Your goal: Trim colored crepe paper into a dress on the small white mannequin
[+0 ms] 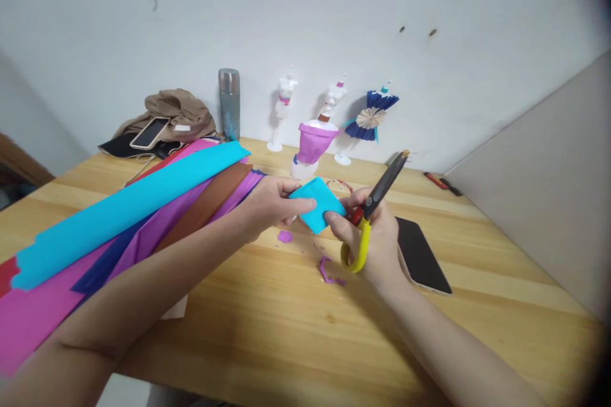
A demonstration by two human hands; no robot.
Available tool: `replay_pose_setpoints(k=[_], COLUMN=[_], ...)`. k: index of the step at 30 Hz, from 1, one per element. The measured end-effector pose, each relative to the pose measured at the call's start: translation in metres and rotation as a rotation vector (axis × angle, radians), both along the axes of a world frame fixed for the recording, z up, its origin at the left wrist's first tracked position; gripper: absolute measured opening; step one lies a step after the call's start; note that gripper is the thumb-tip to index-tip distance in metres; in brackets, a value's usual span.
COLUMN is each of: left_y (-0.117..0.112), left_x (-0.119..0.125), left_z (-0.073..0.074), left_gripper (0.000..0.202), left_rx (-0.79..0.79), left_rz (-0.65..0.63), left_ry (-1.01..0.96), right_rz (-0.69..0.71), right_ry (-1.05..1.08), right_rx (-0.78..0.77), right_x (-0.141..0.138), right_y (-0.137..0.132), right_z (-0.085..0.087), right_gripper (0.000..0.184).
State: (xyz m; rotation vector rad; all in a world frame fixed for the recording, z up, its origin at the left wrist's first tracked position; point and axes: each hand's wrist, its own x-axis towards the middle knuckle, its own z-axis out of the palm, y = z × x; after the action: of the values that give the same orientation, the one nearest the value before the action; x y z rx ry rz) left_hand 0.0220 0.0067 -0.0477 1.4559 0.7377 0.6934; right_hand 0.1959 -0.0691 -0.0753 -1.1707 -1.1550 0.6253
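Observation:
Between my two hands is a folded piece of turquoise crepe paper point(316, 206), raised above the table. My left hand point(274, 203) pinches its left side, thumb on top. With thumb and fingertips my right hand point(370, 229) grips the paper's right corner. Scissors point(382, 189) with yellow and red handles also sit in that hand, blades pointing up and away. Just beyond the paper stands a mini dress form point(317, 140) wrapped in purple paper. Purple paper scraps point(285, 236) lie on the table below my hands.
Rolls of coloured paper point(128, 213) cover the table's left side. Along the wall stand a flask point(230, 105), a white dress form point(282, 114) and one in a navy paper outfit point(372, 116). A black tablet point(422, 254) lies right; a phone point(149, 133) rests by brown cloth point(181, 108).

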Motion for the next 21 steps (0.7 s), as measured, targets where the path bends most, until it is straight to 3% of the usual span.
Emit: replay_pose_setpoints(k=[3, 7, 15, 21], left_y=[-0.001, -0.002, -0.005, -0.012], left_x=[-0.004, -0.002, 0.009, -0.004], left_z=[0.001, -0.002, 0.002, 0.005], left_gripper=[0.041, 0.031, 0.015, 0.014], left_rx=[-0.061, -0.099, -0.077, -0.046], left_rz=[-0.068, -0.094, 0.163, 0.281], left_ry=[-0.048, -0.049, -0.062, -0.171], right_rz=[0.026, 0.043, 0.212, 0.323], right_ry=[0.051, 0.022, 0.298, 0.136], right_rx=[-0.006, 0.004, 0.017, -0.102], right_x=[0.001, 0.002, 0.000, -0.007], right_y=[0.001, 0.001, 0.002, -0.010], right_z=[0.000, 0.001, -0.005, -0.012], right_gripper=[0.052, 0.047, 0.056, 0.055])
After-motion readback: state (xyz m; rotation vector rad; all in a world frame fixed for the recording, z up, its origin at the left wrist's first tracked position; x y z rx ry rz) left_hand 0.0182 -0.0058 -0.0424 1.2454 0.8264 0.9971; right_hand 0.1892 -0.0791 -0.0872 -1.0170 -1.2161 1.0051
